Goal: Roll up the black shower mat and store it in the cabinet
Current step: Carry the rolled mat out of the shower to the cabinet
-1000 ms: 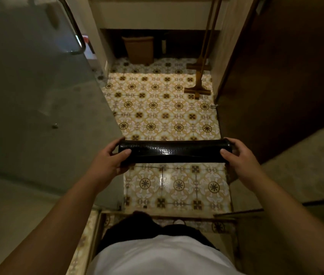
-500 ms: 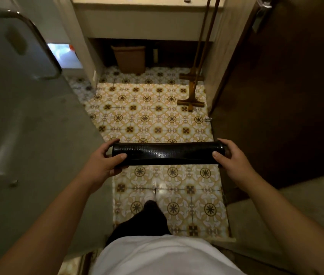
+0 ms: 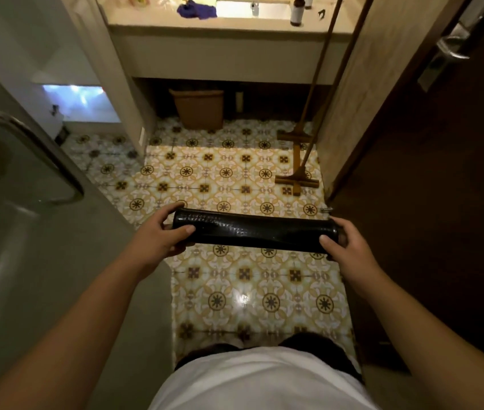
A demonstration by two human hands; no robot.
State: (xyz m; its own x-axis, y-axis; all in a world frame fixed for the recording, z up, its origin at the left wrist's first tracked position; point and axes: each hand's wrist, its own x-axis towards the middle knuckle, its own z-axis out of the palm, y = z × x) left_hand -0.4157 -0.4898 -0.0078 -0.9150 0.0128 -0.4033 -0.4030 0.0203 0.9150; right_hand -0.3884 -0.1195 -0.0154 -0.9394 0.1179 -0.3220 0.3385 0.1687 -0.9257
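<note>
The black shower mat (image 3: 255, 232) is rolled into a tight glossy tube and held level in front of me, above the patterned floor. My left hand (image 3: 157, 235) grips its left end, thumb on the near side and fingers over the top. At the other end my right hand (image 3: 350, 247) closes around the roll the same way. No cabinet door shows; a dark recess (image 3: 264, 96) lies under the sink counter ahead.
A glass shower door (image 3: 27, 202) with a metal handle stands at my left. A dark wooden door (image 3: 442, 173) with a lever handle stands open at the right. Two long-handled floor wipers (image 3: 297, 179) lean by the right wall. A brown bin (image 3: 199, 109) sits under the counter (image 3: 234, 31).
I have walked forward out of the shower onto the tiles with the roll in both hands. The view has tipped up, so the counter and sink now show.
</note>
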